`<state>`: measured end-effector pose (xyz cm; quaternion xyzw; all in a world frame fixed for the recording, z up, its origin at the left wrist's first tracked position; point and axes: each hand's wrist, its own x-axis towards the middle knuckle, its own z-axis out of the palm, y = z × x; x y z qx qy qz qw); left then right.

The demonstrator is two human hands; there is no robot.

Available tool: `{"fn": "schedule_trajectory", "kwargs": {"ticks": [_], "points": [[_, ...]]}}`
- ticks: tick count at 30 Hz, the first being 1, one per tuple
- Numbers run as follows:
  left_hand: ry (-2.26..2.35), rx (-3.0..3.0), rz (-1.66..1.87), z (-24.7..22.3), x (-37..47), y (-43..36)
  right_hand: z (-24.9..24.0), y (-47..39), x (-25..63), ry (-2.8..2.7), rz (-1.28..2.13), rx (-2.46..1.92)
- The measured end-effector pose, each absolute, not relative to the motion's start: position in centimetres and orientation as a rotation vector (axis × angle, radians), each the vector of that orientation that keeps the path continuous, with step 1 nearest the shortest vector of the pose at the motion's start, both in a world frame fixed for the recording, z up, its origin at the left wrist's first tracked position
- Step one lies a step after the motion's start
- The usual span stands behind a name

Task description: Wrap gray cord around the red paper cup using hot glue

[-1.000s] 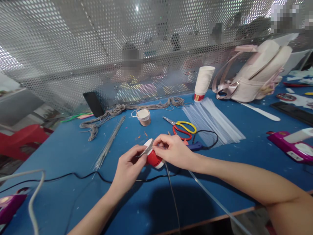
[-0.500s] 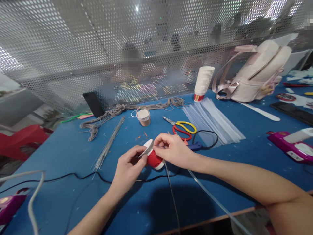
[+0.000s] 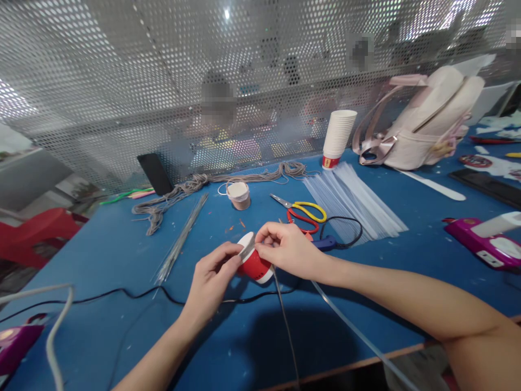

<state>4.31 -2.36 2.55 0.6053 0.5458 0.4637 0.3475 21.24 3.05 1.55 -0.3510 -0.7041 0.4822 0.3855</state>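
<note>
The small red paper cup [image 3: 253, 264] lies tipped on its side low over the blue counter [image 3: 101, 260], at the middle of the view, held between both hands. The left hand [image 3: 211, 279] steadies it from about 8 o'clock, fingers [image 3: 228, 259] curled narrow against the cup's white rim and red wall. The right hand [image 3: 287, 250] comes in from 3 o'clock with thumb and forefinger pinched tight on something thin at the rim (too small to name; it may be the end of the dark wire [image 3: 285, 320] that trails from under the cup toward 6 o'clock).

To do this step well, I would judge that the left hand should grip only lightly, since a paper wall dents easily, and keep the rim turned toward the face so the pinched point stays in sight. The right-hand pinch wants to sit close to the cup, so the thin piece cannot bend or wander. The clear tube [image 3: 358, 331] running off toward 5 o'clock lies near the right forearm and could snag.

At 1 o'clock, well apart, lie the yellow and red scissors [image 3: 303, 213]; farther out stands a stack of paper cups [image 3: 338, 138].
</note>
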Motion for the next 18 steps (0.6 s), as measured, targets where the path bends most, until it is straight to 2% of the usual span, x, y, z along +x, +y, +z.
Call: {"fn": "schedule_trajectory", "kwargs": {"ticks": [9,18], "points": [[1.311,1.515,1.228,1.4,3.4,-2.4,1.7,3.0,21.2,-1.772,1.226,-0.9],[1.19,1.537,1.189,0.7,2.9,-2.3,1.8,3.2,21.2,-1.725,1.37,-0.909]]}}
